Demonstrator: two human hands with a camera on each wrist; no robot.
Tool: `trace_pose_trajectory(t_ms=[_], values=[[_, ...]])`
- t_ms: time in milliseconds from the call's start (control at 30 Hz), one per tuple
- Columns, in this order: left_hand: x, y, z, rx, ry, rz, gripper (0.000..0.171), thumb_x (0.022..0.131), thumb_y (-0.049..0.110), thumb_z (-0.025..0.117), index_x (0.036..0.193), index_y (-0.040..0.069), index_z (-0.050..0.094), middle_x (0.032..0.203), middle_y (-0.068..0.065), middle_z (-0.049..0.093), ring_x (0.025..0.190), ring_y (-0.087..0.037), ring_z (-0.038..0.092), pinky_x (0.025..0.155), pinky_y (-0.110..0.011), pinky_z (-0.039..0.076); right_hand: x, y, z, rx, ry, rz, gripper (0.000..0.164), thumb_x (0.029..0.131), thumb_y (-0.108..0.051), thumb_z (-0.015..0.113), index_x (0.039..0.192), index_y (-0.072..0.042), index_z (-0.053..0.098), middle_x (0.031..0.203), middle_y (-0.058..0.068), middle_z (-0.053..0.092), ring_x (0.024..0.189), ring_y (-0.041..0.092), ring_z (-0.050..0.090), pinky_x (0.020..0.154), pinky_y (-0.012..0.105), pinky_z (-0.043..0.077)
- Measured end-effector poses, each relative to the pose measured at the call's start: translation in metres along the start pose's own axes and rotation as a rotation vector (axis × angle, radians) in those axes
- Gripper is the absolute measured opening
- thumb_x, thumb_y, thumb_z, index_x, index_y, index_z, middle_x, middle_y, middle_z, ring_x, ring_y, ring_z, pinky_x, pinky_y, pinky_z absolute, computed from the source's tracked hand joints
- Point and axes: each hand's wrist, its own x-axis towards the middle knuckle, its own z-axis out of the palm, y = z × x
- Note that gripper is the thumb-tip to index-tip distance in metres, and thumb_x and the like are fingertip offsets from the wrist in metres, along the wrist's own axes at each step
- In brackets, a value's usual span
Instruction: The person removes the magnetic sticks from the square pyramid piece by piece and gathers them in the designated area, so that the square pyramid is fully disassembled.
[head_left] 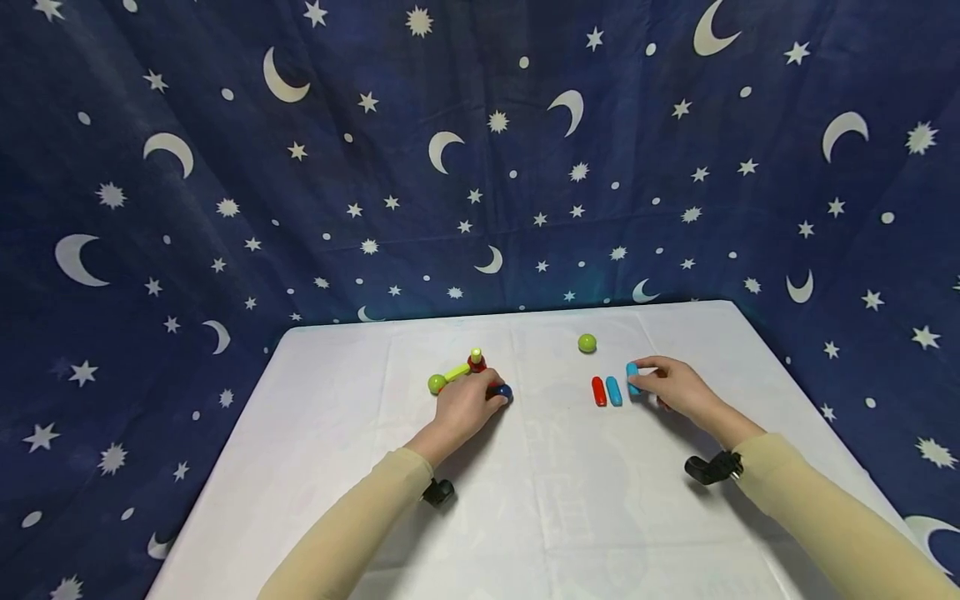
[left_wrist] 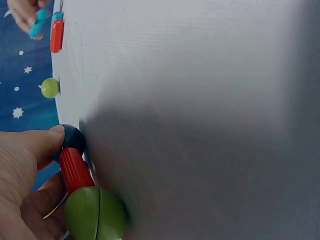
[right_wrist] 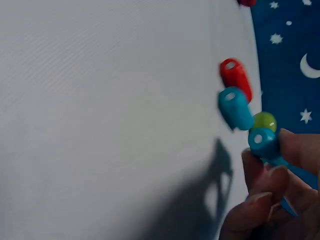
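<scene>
A: What's the biggest thing?
B: The dark blue star-and-moon cloth [head_left: 420, 208], beyond the loose green ball [head_left: 587, 343]; its edges run out of frame. Next is the white worktop [head_left: 585, 500], spread around that ball, its near edge cut off.
A: And the person?
B: Two pale sleeves [head_left: 352, 525], partly out of frame, on the near side of the ball.
A: The hands?
B: The left hand [head_left: 463, 408] is left of the ball and nearer the person, thumb and fingers gripping a dark blue ball [head_left: 504, 392]. The right hand [head_left: 678, 390], right of the loose ball, pinches a light blue rod [head_left: 633, 379]; the fingers mask part of it, and I can't tell whether it touches the worktop.
A: What's at the left hand?
B: A joined piece, left of the loose ball: joined green ball [head_left: 437, 383], yellow rod [head_left: 457, 372], red ball [head_left: 477, 364], and a joined red rod [left_wrist: 76, 170] mostly covered from above. Other joints are hidden under the hand.
A: Anything smaller?
B: A loose red rod [head_left: 599, 391] and second blue rod [head_left: 614, 391] lie side by side, nearer the person than the loose ball.
</scene>
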Motion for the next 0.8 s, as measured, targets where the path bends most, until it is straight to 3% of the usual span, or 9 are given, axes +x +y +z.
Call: trace_pose_trajectory(t_ms=[133, 400, 800], values=[[0.000, 0.000, 0.000, -0.004, 0.003, 0.003, 0.027, 0.091, 0.037, 0.079, 0.114, 0.025, 0.070, 0.106, 0.001, 0.075, 0.088, -0.021, 0.069, 0.064, -0.035, 0.051, 0.001, 0.011, 0.004, -0.032, -0.009, 0.033, 0.059, 0.100, -0.033, 0.067, 0.145, 0.001, 0.050, 0.093, 0.011, 0.056, 0.069, 0.021, 0.052, 0.058, 0.034, 0.044], [-0.002, 0.000, 0.001, -0.010, 0.001, 0.005, 0.026, 0.092, 0.035, 0.078, 0.114, 0.024, 0.070, 0.104, 0.001, 0.074, 0.086, -0.020, 0.069, 0.063, -0.033, 0.050, 0.006, 0.018, 0.013, -0.051, 0.019, 0.007, 0.058, 0.097, -0.030, 0.069, 0.141, 0.004, 0.053, 0.101, 0.015, 0.057, 0.070, 0.021, 0.053, 0.057, 0.032, 0.046], [-0.001, -0.001, 0.003, 0.000, 0.012, 0.005, 0.027, 0.092, 0.036, 0.078, 0.114, 0.024, 0.070, 0.103, 0.001, 0.074, 0.087, -0.020, 0.069, 0.063, -0.034, 0.051, 0.005, 0.019, 0.015, -0.064, 0.054, -0.007, 0.053, 0.098, -0.030, 0.068, 0.139, 0.002, 0.056, 0.096, 0.012, 0.056, 0.068, 0.021, 0.051, 0.055, 0.031, 0.044]])
